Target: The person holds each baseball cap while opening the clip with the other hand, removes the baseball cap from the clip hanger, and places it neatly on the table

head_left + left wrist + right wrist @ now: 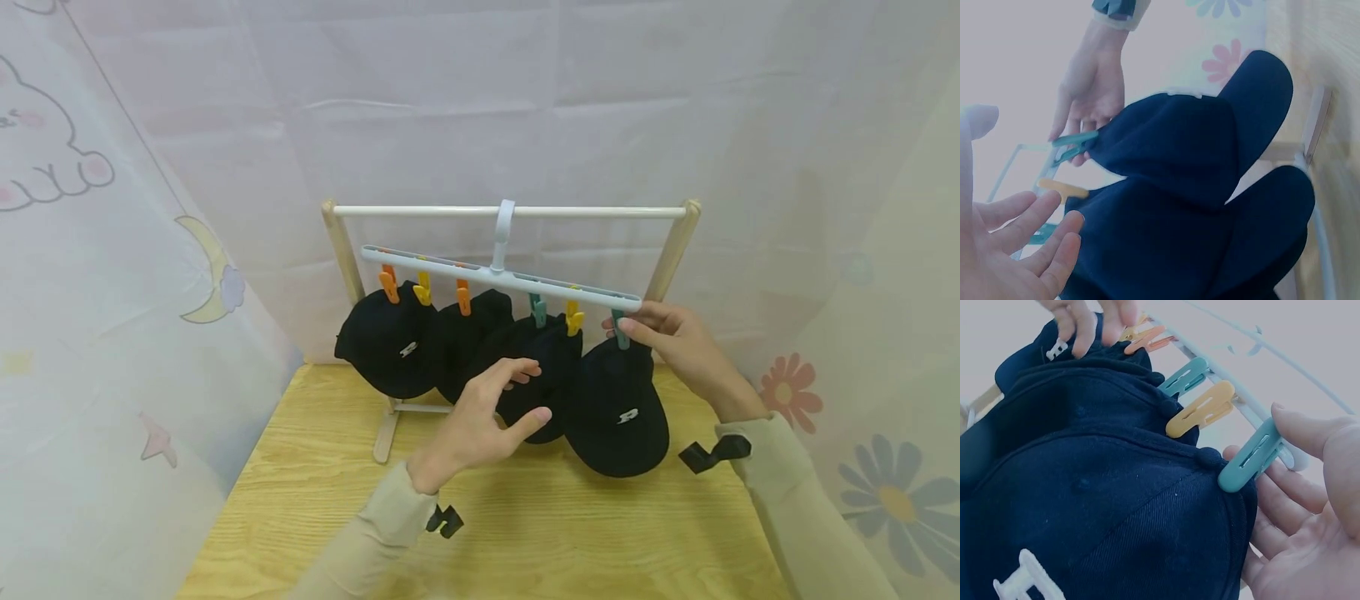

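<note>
Under the white rail (420, 212): a pale blue hanger (442, 268), its hook (503, 223) over the rail near the middle; the bar slants, lower at the right end.
Along the hanger: six clips in a row; from the left, an orange clip (388, 286), a yellow clip (423, 290), a second orange clip (463, 298), a green clip (538, 311), a second yellow clip (574, 321) and, at the far right, the end green clip (622, 330).
Dark caps: hanging from the clips side by side, overlapping; the leftmost cap (390, 346) and the rightmost cap (618, 408) each show a pale emblem.
Right hand (682, 340): pinching the end green clip, thumb on its near side and fingers behind, just beside the rightmost cap's upper edge.
Left hand (476, 421): fingers parted and gently bent, holding nothing; in front of the middle caps, apart from them in the left wrist view.
Stand: wooden posts (670, 250) at both ends of the rail; one foot (386, 437) shows on the wood-grained bench (600, 533).
Around it: pale printed sheeting (225, 100), with a moon (202, 267) at left and flowers (896, 504) at right.
</note>
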`<state>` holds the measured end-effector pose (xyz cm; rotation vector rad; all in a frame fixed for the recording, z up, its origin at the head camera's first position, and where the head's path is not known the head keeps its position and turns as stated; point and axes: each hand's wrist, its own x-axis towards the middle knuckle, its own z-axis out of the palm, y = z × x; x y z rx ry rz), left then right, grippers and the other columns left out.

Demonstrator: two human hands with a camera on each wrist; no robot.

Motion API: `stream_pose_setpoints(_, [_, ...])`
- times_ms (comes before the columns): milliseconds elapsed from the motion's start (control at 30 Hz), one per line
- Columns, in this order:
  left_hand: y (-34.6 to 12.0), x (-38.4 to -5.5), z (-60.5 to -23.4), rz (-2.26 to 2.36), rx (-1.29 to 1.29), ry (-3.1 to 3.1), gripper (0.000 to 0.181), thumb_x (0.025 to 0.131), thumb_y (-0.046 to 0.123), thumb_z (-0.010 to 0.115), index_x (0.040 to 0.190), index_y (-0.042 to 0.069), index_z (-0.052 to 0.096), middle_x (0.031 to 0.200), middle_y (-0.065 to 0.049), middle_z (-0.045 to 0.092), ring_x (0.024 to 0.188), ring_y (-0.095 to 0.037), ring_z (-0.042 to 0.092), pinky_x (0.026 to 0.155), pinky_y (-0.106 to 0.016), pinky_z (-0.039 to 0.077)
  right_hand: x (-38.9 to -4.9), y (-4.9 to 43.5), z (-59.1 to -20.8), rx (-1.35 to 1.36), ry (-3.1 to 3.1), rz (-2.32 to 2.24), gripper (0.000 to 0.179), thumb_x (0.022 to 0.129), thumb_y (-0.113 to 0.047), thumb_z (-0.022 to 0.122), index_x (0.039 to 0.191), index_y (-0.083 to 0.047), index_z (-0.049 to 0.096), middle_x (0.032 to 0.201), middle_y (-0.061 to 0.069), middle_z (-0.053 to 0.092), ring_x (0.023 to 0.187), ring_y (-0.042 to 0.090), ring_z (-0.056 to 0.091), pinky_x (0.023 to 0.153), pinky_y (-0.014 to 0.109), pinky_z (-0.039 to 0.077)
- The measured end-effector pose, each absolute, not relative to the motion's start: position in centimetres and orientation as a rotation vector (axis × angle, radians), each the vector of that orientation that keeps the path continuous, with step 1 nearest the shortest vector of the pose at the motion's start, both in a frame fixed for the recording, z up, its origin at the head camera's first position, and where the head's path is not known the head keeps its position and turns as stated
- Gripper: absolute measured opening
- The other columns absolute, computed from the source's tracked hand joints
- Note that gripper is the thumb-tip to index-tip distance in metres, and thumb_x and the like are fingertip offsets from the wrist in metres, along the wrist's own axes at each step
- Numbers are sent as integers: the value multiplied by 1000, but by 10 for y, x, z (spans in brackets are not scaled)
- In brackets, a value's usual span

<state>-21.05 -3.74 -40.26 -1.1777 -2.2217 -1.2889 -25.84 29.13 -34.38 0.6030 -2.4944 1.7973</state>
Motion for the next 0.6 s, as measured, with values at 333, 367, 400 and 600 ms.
stream_pose_setpoints(333, [-16,-207,-415,-1358,-1214,-2251,52,103,30,70,144,1,56,138,-13,67,123,-29,65,103,-38,56,-259,291,-344,665,-2476,1854,38,114,-24,54,138,3,64,119,-7,77,126,9,61,108,27,44])
stream_pose_setpoints(367, [-13,-207,-416,-1378,-1213,-2254,51,104,29,69,144,1,56,138,-13,67,124,-29,66,103,-38,56,-259,291,-344,675,-2471,1856,39,114,-24,53,138,5,63,119,-6,77,126,9,62,104,22,45])
stream_pose_setpoints(400, [-11,-207,-417,-1398,-1209,-2260,50,104,28,69,144,1,56,139,-12,67,124,-29,66,103,-37,56,-260,291,-344,686,-2461,1866,40,114,-24,53,137,7,63,119,-5,77,126,10,62,103,21,45])
stream_pose_setpoints(600, [1,-209,-424,-1434,-1160,-2293,48,107,29,66,145,2,56,141,-10,66,126,-27,65,105,-34,55,-260,290,-343,721,-2447,1874,38,115,-24,51,133,7,65,119,-4,76,125,12,62,103,21,46])
